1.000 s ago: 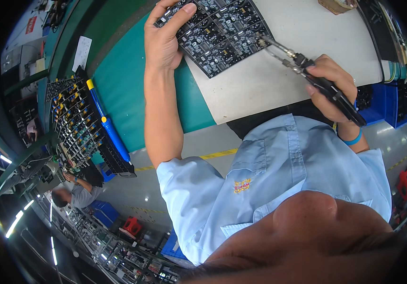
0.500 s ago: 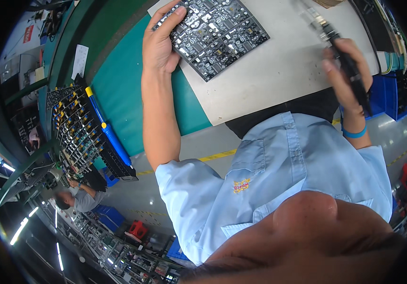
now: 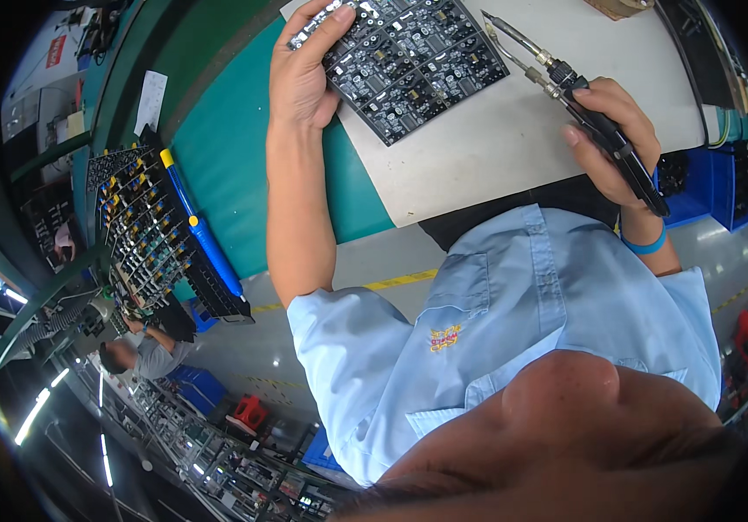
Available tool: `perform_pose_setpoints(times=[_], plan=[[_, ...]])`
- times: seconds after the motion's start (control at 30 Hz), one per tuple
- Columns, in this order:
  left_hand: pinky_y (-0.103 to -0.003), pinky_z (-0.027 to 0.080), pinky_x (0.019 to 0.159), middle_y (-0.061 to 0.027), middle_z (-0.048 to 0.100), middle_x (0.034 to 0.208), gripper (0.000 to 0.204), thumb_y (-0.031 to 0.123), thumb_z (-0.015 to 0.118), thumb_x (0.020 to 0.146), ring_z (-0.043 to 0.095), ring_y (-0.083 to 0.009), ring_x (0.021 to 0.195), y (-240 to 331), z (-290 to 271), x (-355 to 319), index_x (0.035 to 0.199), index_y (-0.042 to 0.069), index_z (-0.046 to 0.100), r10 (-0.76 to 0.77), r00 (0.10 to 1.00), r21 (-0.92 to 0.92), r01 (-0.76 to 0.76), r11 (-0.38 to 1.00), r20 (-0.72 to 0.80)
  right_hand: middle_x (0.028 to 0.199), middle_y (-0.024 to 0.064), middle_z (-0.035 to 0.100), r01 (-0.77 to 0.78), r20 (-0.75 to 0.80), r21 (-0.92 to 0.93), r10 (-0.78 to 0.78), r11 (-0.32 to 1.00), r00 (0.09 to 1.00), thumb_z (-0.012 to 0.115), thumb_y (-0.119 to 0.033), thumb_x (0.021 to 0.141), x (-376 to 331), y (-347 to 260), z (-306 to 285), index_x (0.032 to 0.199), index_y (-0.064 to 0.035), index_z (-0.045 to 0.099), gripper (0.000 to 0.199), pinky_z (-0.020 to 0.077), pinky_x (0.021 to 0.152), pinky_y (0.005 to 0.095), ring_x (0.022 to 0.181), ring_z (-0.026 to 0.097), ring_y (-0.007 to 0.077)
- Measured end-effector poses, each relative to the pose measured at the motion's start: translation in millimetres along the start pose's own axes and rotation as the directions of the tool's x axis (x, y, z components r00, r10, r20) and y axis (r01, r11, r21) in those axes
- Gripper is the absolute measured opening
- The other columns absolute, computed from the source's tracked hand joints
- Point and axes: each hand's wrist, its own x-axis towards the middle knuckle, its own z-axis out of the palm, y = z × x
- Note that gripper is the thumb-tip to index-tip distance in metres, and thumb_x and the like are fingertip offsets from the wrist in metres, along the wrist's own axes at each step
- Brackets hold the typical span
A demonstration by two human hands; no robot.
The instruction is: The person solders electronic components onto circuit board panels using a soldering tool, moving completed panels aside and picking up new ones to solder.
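Note:
My left hand [image 3: 304, 83] grips the left corner of a black circuit board panel [image 3: 426, 65], thumb on top. The panel is dense with small parts and divided into several repeating sections. It is held over a light grey sheet on the bench; its far edge runs out of view. My right hand [image 3: 604, 178] is closed round the black handle of a soldering iron [image 3: 598, 122] with a thin metal feed tube beside its shaft. The iron's tip points up and left, close to the panel's right edge; I cannot tell whether they touch.
A green mat [image 3: 226, 165] lies left of the grey sheet [image 3: 478, 157]. On it, a blue desoldering pump [image 3: 209, 244] with a yellow end rests beside a rack of upright boards [image 3: 143, 230]. Blue bins [image 3: 726, 196] stand at right. Another person [image 3: 152, 352] works far left.
The soldering iron and my right hand have moved left, bringing the tip beside the panel. The panel in my left hand has shifted slightly right.

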Motion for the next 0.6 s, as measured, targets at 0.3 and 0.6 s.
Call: perform_pose_setpoints(times=[0.3,0.6], plan=[[-0.027,0.052,0.083,-0.0147,0.067,0.112,0.038,0.003,0.066,0.088,0.064,-0.0199,0.093,1.6,3.2,-2.4,0.125,0.000,0.059,0.005,1.000,0.006,-0.005,1.000,-0.001,0.097,0.0147,0.066,-0.011,-0.001,-0.001,0.011,1.000,1.000,0.070,0.007,0.073,-1.4,1.8,-1.1,0.114,0.0040,0.066,0.041,0.0473,0.070,0.0277,0.077,0.060,0.0218],[-0.028,0.053,0.084,-0.0150,0.066,0.114,0.040,0.003,0.066,0.088,0.064,-0.0202,0.094,0.9,5.0,-4.9,0.127,0.000,0.058,-0.017,1.000,0.006,0.017,1.000,0.017,0.101,0.0148,0.065,-0.079,-0.041,0.049,0.081,0.996,0.996,0.072,0.005,0.076,-1.2,-4.0,1.4,0.117,0.0040,0.065,0.042,0.0492,0.073,0.0294,0.080,0.060,0.0225]])
